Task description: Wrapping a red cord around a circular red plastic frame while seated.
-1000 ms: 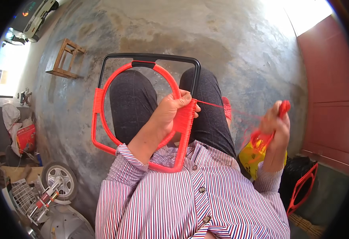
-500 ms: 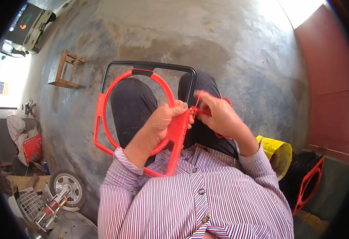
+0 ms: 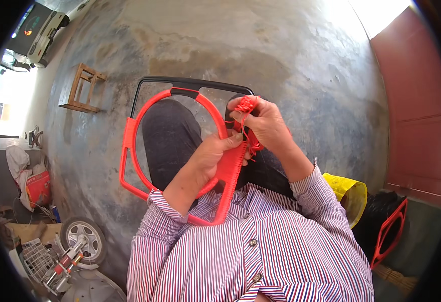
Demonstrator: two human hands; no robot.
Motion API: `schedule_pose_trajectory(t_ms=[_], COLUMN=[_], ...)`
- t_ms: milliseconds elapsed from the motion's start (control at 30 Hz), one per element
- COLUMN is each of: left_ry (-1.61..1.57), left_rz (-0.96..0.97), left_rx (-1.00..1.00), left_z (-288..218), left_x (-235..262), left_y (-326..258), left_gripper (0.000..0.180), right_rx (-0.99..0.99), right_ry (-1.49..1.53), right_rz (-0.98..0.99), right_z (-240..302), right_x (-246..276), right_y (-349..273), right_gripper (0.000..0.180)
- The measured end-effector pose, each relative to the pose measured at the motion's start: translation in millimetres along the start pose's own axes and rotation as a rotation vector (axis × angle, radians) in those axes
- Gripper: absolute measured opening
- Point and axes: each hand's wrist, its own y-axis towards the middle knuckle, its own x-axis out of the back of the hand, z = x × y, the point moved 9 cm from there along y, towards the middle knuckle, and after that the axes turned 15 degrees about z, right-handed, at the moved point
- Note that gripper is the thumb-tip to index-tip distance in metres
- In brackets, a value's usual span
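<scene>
Gripping the red-and-black frame (image 3: 129, 135), the left hand (image 3: 210, 155) closes its thumb over the wrapped panel (image 3: 229, 165) on the right side. The right hand (image 3: 269, 123), just beside it on the far right, pinches a bunch of red cord (image 3: 246, 104), so the 2 hands work close together. The frame rests across the dark trousers (image 3: 170, 133). It looks light and stiff, perhaps slightly slick, best held at that broad panel; the cord seems soft, limp and prone to tangling.
</scene>
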Motion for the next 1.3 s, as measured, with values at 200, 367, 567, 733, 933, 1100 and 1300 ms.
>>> schedule_pose_trajectory(t_ms=[200,367,567,733,933,1100,1300], left_ry=[-0.002,-0.006,0.005,-0.013,-0.041,-0.078,-0.187], left_rz=[-0.046,-0.034,-0.018,-0.015,0.0,-0.062,-0.034], left_rx=[-0.004,-0.011,-0.011,-0.024,-0.028,-0.062,-0.066], left_z=[1,-5,-6,-6,-2,-8,-10], left_x=[6,3,2,2,-1,3,6], left_y=[-1,-3,-4,-4,-1,-7,-2], left_gripper=[0.02,0.019,0.017,0.016,0.017,0.022,0.031], right_rx=[0.05,-0.18,0.26,0.169,-0.027,-0.106,-0.071], right_ry=[-0.589,-0.532,0.597,0.576,-0.118,-0.263,-0.311], right_rz=[-0.199,0.128,-0.427,-0.344,-0.027,0.064,0.179], right_z=[62,36,-13,-24,-7,-9,-20], right_x=[45,79,200,172,33,32,18], right_y=[-49,-101,-184,-155,-80,-91,-133], right_gripper=[0.022,0.028,0.024,0.014,0.014,0.011,0.018])
